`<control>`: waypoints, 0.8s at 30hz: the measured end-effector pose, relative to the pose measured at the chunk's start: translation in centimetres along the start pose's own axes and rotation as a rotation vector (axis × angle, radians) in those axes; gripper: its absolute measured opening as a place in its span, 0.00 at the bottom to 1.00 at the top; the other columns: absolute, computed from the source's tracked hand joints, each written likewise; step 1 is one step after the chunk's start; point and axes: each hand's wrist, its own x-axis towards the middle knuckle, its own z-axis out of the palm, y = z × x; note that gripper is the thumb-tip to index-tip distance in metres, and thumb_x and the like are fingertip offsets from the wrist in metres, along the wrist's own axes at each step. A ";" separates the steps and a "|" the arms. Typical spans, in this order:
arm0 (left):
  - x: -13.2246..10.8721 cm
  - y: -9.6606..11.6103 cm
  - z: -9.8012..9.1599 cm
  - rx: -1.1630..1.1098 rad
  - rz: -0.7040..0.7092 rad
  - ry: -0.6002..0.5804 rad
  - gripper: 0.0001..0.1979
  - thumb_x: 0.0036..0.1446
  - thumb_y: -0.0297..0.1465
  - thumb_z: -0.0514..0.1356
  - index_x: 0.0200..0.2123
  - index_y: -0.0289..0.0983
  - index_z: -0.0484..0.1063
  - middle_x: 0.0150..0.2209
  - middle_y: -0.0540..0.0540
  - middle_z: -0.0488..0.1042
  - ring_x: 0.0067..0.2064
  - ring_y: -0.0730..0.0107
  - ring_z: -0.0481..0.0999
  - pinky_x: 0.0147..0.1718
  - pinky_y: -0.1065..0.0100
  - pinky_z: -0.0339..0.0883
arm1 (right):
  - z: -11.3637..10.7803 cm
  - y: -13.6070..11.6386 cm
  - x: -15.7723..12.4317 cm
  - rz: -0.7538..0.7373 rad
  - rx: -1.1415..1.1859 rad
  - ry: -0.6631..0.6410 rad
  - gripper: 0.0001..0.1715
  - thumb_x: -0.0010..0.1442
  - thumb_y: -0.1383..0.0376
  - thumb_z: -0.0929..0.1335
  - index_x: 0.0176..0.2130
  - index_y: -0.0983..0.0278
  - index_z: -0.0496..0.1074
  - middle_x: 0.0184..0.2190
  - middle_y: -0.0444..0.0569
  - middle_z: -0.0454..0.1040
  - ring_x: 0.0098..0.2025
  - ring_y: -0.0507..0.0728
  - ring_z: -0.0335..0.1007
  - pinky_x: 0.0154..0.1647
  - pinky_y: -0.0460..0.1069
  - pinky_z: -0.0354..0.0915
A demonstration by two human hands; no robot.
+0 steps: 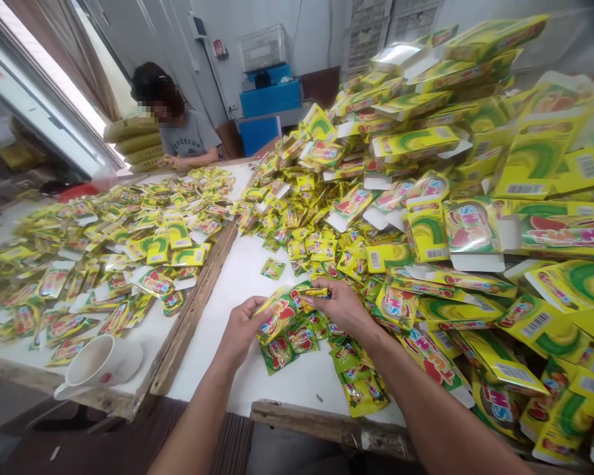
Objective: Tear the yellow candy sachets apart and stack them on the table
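Observation:
My left hand [243,330] is closed around a yellow-green candy box [278,315] with fruit pictures, held just above the white table top. At the box's right end, the fingers of my right hand [344,305] pinch a small yellow candy packet [313,296]. Whether the packet is partly inside the box I cannot tell. Below the box lie green packets [282,349] with watermelon pictures, some joined in strips. Another strip of packets [363,389] rests under my right wrist near the table's front edge. One single green packet [272,268] lies beyond my hands.
A high heap of flat candy boxes [475,224] fills the right side. More boxes [148,251] cover the left table, where a white mug [99,363] stands near the front edge. Wooden strips [198,297] edge the tables. Another person [188,138] sits at the far end.

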 end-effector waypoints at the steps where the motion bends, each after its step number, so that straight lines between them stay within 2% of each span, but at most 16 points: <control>1: -0.1 0.1 0.0 0.016 0.001 -0.024 0.14 0.47 0.37 0.65 0.34 0.35 0.72 0.29 0.50 0.76 0.28 0.74 0.72 0.26 0.75 0.64 | 0.1 0.0 0.0 -0.023 0.010 -0.015 0.15 0.44 0.56 0.70 0.31 0.64 0.73 0.28 0.44 0.71 0.28 0.54 0.64 0.28 0.46 0.57; 4: -0.3 0.2 0.1 0.042 -0.017 -0.113 0.15 0.46 0.35 0.66 0.36 0.34 0.73 0.32 0.48 0.77 0.32 0.71 0.74 0.31 0.73 0.67 | 0.6 -0.3 -0.1 -0.051 0.004 0.003 0.15 0.43 0.56 0.71 0.30 0.64 0.73 0.32 0.47 0.71 0.30 0.55 0.65 0.30 0.47 0.58; 7: -0.2 0.1 0.3 -0.016 -0.039 -0.120 0.17 0.46 0.34 0.66 0.39 0.34 0.72 0.35 0.46 0.78 0.33 0.69 0.76 0.34 0.70 0.68 | 0.8 -0.6 -0.4 -0.065 -0.016 0.074 0.18 0.44 0.55 0.71 0.33 0.63 0.71 0.26 0.43 0.68 0.28 0.53 0.61 0.28 0.46 0.56; 9: -0.2 -0.1 0.4 -0.074 -0.040 -0.094 0.17 0.46 0.34 0.66 0.40 0.34 0.72 0.35 0.46 0.78 0.33 0.69 0.76 0.34 0.71 0.69 | 0.7 -0.7 -0.5 -0.118 0.009 0.077 0.16 0.47 0.53 0.69 0.31 0.62 0.68 0.22 0.40 0.63 0.25 0.51 0.56 0.26 0.45 0.54; 12: -0.3 -0.3 0.5 -0.153 -0.028 -0.070 0.18 0.45 0.32 0.67 0.41 0.35 0.72 0.36 0.46 0.78 0.33 0.69 0.76 0.34 0.71 0.69 | 0.6 -0.6 -0.5 -0.171 -0.012 0.106 0.20 0.49 0.52 0.67 0.21 0.62 0.57 0.17 0.38 0.52 0.22 0.49 0.48 0.22 0.44 0.48; 14: -0.4 -0.4 0.6 -0.186 -0.031 -0.063 0.19 0.43 0.31 0.68 0.41 0.35 0.72 0.36 0.46 0.78 0.33 0.69 0.77 0.34 0.70 0.70 | 0.6 -0.5 -0.5 -0.197 -0.079 0.138 0.24 0.49 0.52 0.67 0.19 0.61 0.50 0.17 0.37 0.48 0.22 0.49 0.44 0.21 0.44 0.45; 16: -0.5 -0.5 0.7 -0.205 -0.037 -0.035 0.19 0.43 0.31 0.68 0.40 0.35 0.72 0.36 0.46 0.78 0.32 0.69 0.77 0.33 0.70 0.70 | 0.6 -0.3 -0.4 -0.219 -0.127 0.135 0.27 0.48 0.51 0.67 0.19 0.61 0.47 0.17 0.38 0.47 0.22 0.48 0.43 0.21 0.44 0.45; 21: -0.8 -0.2 0.5 -0.130 0.004 0.038 0.17 0.45 0.35 0.66 0.40 0.36 0.73 0.35 0.46 0.79 0.32 0.69 0.76 0.32 0.71 0.69 | 0.4 -0.3 -0.3 -0.124 -0.145 0.064 0.28 0.46 0.50 0.67 0.18 0.61 0.47 0.16 0.37 0.46 0.20 0.48 0.42 0.20 0.44 0.43; 24: -0.9 0.2 0.0 0.003 0.026 -0.010 0.17 0.45 0.35 0.66 0.40 0.36 0.74 0.36 0.47 0.78 0.34 0.68 0.76 0.34 0.71 0.68 | 0.4 -0.3 -0.3 -0.105 -0.160 0.041 0.29 0.45 0.50 0.68 0.17 0.61 0.45 0.15 0.37 0.45 0.20 0.48 0.41 0.19 0.45 0.42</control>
